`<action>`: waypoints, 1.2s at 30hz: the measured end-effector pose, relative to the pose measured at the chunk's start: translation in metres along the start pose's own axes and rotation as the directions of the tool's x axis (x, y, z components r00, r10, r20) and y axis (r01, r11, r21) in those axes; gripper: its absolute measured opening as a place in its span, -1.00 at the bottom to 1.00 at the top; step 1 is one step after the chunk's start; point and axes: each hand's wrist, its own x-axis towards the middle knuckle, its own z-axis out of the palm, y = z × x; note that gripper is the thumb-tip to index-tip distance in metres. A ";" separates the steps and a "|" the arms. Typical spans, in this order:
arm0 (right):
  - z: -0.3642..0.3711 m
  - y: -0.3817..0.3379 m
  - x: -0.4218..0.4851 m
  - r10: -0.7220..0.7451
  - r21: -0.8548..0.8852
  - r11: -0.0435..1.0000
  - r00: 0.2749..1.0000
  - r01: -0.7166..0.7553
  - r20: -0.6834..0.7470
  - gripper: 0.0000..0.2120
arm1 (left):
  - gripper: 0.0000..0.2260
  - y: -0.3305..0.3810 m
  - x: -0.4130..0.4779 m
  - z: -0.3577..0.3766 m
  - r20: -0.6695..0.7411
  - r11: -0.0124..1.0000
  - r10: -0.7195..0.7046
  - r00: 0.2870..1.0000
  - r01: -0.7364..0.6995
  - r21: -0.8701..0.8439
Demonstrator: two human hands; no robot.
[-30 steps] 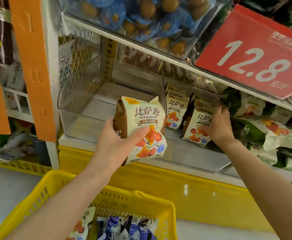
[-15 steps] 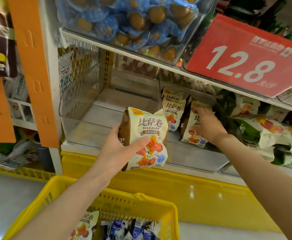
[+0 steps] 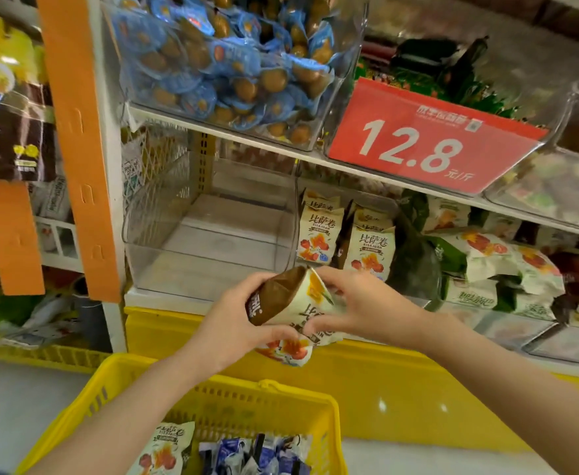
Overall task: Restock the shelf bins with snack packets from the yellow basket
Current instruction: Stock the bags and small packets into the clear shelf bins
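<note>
**A:** Where's the packet right now?

**B:** The snack packet (image 3: 291,303) is in the air between both hands. It is tipped sideways with its brown side panel facing up. It sits just in front of the lower shelf's edge and above the yellow basket (image 3: 116,382).

**A:** And the hands?

**B:** Both grip it. The left hand (image 3: 233,323) is curled round the brown side and underside, with the thumb lying across the printed face. The right hand (image 3: 360,306) pinches the upper right edge between thumb and bent fingers.

**A:** What's behind it?

**B:** Just beyond the hands is a clear bin (image 3: 209,265) with its bare floor showing. In the next bin to the right, two matching packets (image 3: 370,248) stand upright side by side.

**A:** And the basket?

**B:** It's under the forearms and holds another matching packet (image 3: 168,447) beside some blue-and-white packets (image 3: 257,454).

**A:** Above?

**B:** A red price sign (image 3: 428,142) reading 12.8, and left of it a bin of blue-wrapped snacks (image 3: 233,70).
</note>
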 end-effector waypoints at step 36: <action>-0.012 0.112 0.146 0.330 -0.434 0.800 0.908 -0.415 -0.260 -0.38 | -0.77 -0.060 0.063 -0.011 -0.076 0.581 0.378 0.923 -0.172 0.795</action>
